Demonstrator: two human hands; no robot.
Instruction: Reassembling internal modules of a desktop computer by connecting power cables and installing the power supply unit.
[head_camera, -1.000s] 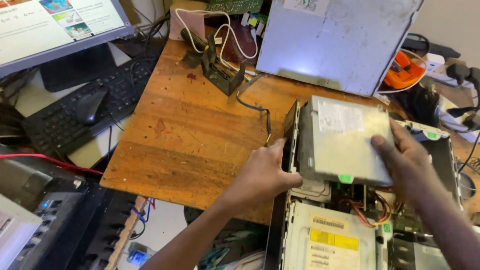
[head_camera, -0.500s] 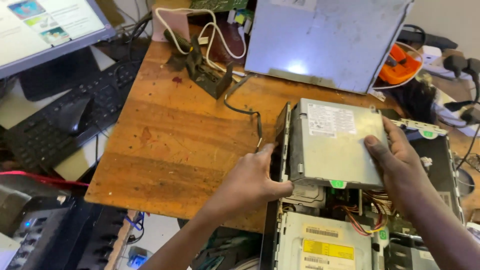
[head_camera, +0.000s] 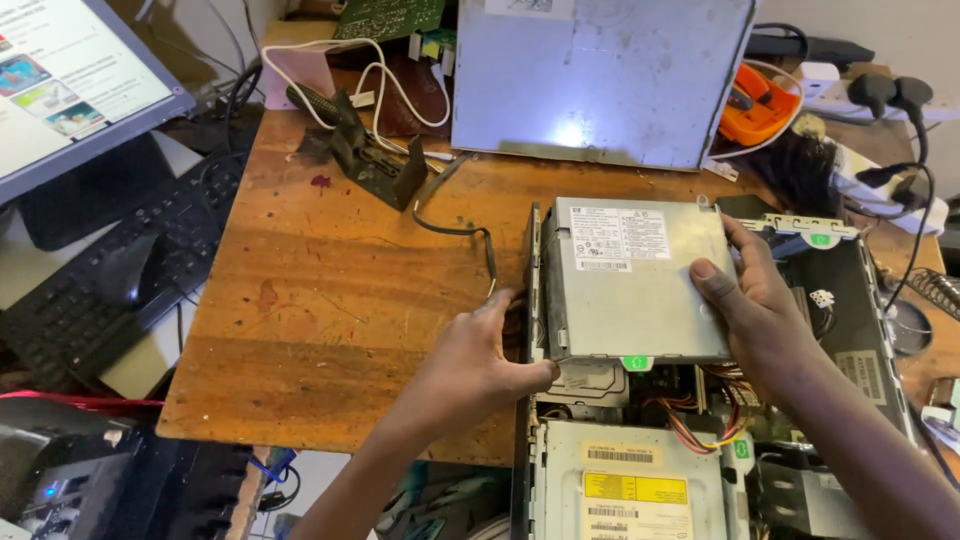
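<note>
Power supply (head_camera: 640, 285): grey metal box, white labels on top, green tab at the near edge.
Left hand (head_camera: 470, 365): pressed open against the computer case (head_camera: 528, 300) side.
Right hand (head_camera: 755, 300): clamped on the box's right edge.

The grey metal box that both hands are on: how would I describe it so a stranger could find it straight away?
Start at the worn wooden table and look to its right edge, where an opened computer case lies. The grey metal box sits in the case's upper half, with the left hand at its left side and the right hand on its right edge. Unlike the yellow-labelled drive below, it carries white stickers.
</note>
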